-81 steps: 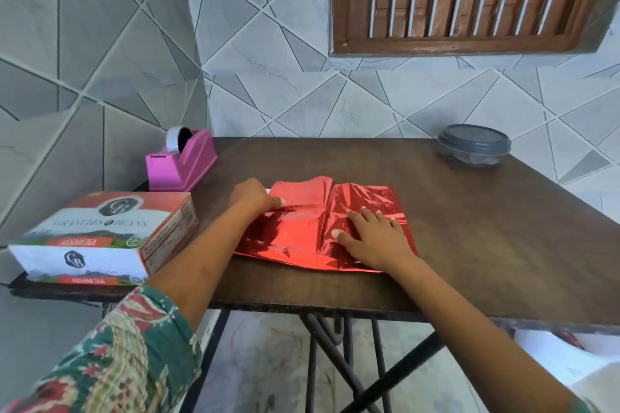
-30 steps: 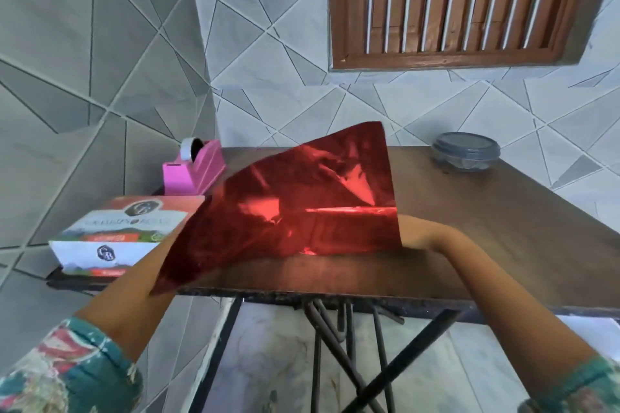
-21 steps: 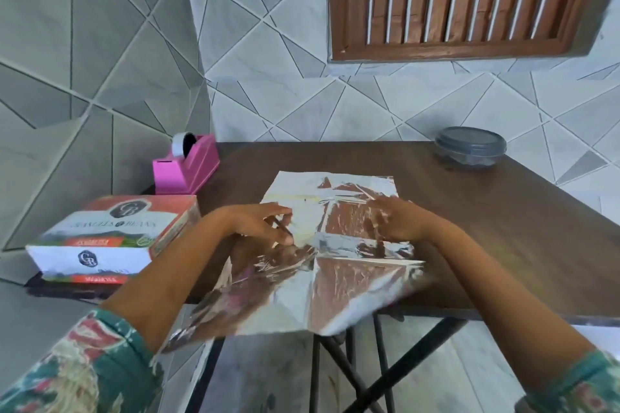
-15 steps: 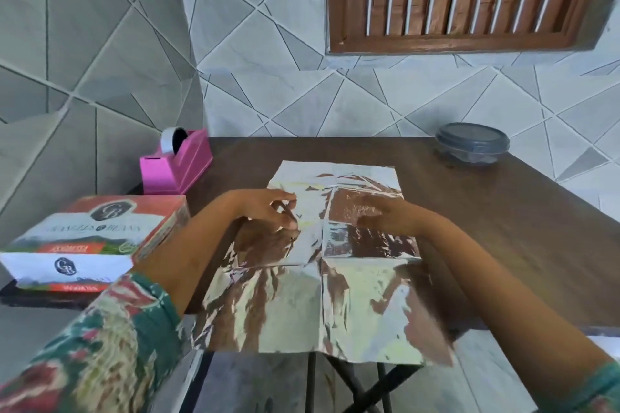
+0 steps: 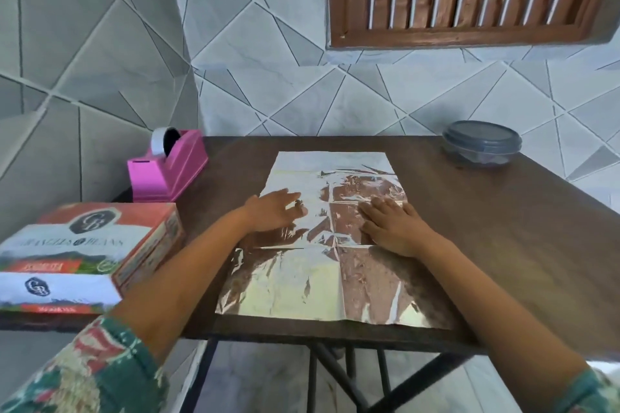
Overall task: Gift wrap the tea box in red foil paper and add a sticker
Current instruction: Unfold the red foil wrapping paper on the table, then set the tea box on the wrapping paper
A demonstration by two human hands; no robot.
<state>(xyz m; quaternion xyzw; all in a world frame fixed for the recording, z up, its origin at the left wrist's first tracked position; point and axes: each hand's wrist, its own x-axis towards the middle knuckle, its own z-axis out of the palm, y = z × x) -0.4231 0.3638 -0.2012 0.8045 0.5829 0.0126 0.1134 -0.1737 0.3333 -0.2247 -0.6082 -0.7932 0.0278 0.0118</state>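
The foil paper (image 5: 312,285) lies spread flat on the dark wooden table (image 5: 503,245), silver side up, creased into quarters, its near edge at the table's front edge. My left hand (image 5: 273,213) rests on the sheet's left half with fingers apart. My right hand (image 5: 391,225) presses palm down on the right half. Neither hand grips anything. The tea box (image 5: 80,255), red and white with a "GB" logo, lies flat at the table's left front corner, apart from the foil. No sticker is visible.
A pink tape dispenser (image 5: 167,168) stands at the back left, behind the tea box. A grey lidded round container (image 5: 481,142) sits at the back right corner. Tiled walls close the back and left sides. A slatted wooden window is above.
The folded red sheet was lifted, opened and turned over, and now lies flat, silver side up. Both hands moved from holding it to resting flat on its middle.
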